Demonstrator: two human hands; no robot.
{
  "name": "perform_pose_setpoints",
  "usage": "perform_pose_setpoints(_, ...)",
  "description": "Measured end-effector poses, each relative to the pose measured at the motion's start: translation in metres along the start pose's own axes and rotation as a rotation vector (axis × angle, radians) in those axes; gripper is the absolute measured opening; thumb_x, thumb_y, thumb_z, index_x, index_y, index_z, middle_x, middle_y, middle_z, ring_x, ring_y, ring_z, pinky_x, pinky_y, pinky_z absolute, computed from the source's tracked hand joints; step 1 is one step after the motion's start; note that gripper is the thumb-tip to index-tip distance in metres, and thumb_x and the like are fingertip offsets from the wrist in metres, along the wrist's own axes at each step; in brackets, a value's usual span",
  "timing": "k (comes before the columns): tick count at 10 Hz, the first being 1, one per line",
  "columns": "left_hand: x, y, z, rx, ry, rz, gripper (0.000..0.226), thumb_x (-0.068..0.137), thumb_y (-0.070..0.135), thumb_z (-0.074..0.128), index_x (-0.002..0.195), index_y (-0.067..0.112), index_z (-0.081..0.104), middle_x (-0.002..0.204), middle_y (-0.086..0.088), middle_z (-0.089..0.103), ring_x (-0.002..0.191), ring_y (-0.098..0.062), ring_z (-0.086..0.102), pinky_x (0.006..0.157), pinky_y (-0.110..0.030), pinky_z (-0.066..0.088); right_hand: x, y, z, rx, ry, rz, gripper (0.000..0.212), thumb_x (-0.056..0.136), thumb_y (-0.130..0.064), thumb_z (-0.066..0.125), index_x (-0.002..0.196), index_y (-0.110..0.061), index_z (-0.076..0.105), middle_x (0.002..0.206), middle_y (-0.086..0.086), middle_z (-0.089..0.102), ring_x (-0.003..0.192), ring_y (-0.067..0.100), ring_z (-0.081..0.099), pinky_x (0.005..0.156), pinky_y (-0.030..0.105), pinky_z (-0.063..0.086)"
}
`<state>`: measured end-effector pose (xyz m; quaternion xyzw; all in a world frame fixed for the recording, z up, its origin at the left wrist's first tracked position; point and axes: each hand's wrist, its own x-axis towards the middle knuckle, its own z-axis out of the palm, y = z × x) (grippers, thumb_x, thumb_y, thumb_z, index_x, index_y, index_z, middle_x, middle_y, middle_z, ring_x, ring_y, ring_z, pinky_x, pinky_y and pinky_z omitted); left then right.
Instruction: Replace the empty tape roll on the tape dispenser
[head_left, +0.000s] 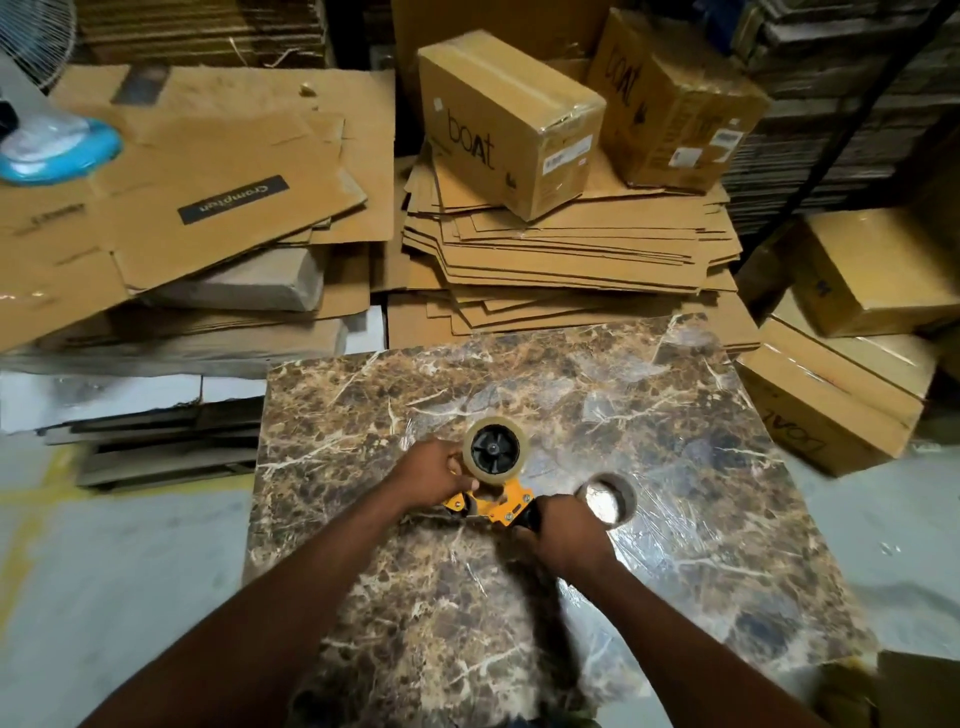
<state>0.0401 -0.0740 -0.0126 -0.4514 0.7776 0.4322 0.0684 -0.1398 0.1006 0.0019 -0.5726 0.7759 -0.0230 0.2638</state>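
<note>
An orange tape dispenser (500, 503) lies on the marbled tabletop (649, 395). A full roll of clear tape (494, 451) sits on its black hub. My left hand (434, 474) grips the dispenser's front end just beside the roll, fingers touching the roll's edge. My right hand (563, 530) is closed around the dispenser's black handle. An empty brown cardboard tape core (609, 498) lies on the table right next to my right hand.
Flattened cardboard sheets (561, 244) are stacked beyond the table. Sealed boxes (506, 122) stand on them and more boxes (831, 405) sit at the right. A fan with a blue base (62, 150) is at far left. Grey floor surrounds the table.
</note>
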Motion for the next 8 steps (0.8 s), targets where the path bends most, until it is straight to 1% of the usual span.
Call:
perform_pose_setpoints(1,0.003,-0.004,0.011,0.007,0.031,-0.014,0.052,0.081,0.032,0.091,0.129,0.025,0.072,0.100,0.008,0.077,0.088,-0.010,0.069,0.066,-0.019,0.041,0.004,0.003,0.007,-0.061,0.020,-0.009,0.036,0.092,-0.051,0.061,0.100,-0.018,0.069,0.095,0.009,0.072,0.087,0.031,0.068,0.066,0.037,0.048)
perform_pose_setpoints(2,0.003,-0.003,0.020,0.006,0.067,-0.031,0.053,0.082,0.028,0.089,0.132,0.024,0.071,0.105,0.006,0.077,0.095,-0.013,0.070,0.076,-0.024,0.050,0.008,0.008,0.014,-0.108,0.022,-0.020,0.036,0.093,-0.052,0.059,0.100,-0.018,0.068,0.095,0.009,0.072,0.086,0.030,0.069,0.070,0.038,0.049)
perform_pose_setpoints(3,0.002,-0.003,0.024,0.032,0.085,-0.040,0.051,0.084,0.026,0.087,0.133,0.020,0.071,0.116,0.000,0.078,0.102,-0.017,0.070,0.083,-0.025,0.050,0.011,0.013,0.021,-0.142,0.037,-0.062,0.038,0.093,-0.055,0.056,0.097,-0.018,0.067,0.093,0.008,0.072,0.083,0.027,0.067,0.069,0.038,0.045)
perform_pose_setpoints(4,0.000,-0.002,0.030,0.053,0.075,-0.054,0.045,0.088,0.024,0.082,0.131,0.019,0.071,0.111,-0.001,0.078,0.099,-0.019,0.070,0.075,-0.022,0.046,0.014,0.019,0.028,-0.187,0.075,-0.118,0.040,0.092,-0.055,0.056,0.094,-0.017,0.069,0.089,0.009,0.072,0.087,0.028,0.063,0.072,0.038,0.041)
perform_pose_setpoints(5,-0.006,-0.002,0.035,0.081,0.086,-0.055,0.034,0.091,0.022,0.079,0.124,0.016,0.072,0.091,0.004,0.070,0.085,-0.015,0.064,0.060,-0.015,0.036,0.014,0.022,0.034,-0.255,0.076,-0.142,0.043,0.088,-0.057,0.053,0.088,-0.019,0.074,0.083,0.007,0.071,0.088,0.028,0.059,0.088,0.044,0.043)
perform_pose_setpoints(6,-0.011,0.001,0.037,0.103,0.104,-0.050,0.032,0.092,0.022,0.078,0.120,0.011,0.070,0.102,-0.007,0.075,0.082,-0.014,0.058,0.065,-0.022,0.035,0.015,0.027,0.039,-0.293,0.059,-0.155,0.047,0.087,-0.060,0.050,0.086,-0.021,0.075,0.081,0.005,0.070,0.088,0.028,0.059,0.094,0.047,0.042)
perform_pose_setpoints(7,-0.012,0.002,0.037,0.164,0.113,-0.071,0.039,0.091,0.034,0.076,0.125,0.018,0.069,0.108,-0.004,0.076,0.089,-0.020,0.067,0.073,-0.028,0.047,0.012,0.025,0.038,-0.303,0.050,-0.156,0.050,0.086,-0.062,0.050,0.091,-0.017,0.070,0.086,0.008,0.070,0.093,0.030,0.059,0.102,0.053,0.037)
perform_pose_setpoints(8,-0.013,0.004,0.036,0.214,0.147,-0.102,0.044,0.086,0.055,0.071,0.121,0.030,0.068,0.104,0.004,0.075,0.085,-0.019,0.067,0.070,-0.031,0.052,0.012,0.028,0.035,-0.257,0.078,-0.117,0.055,0.077,-0.063,0.054,0.103,-0.016,0.059,0.092,0.009,0.067,0.096,0.032,0.059,0.103,0.056,0.038)
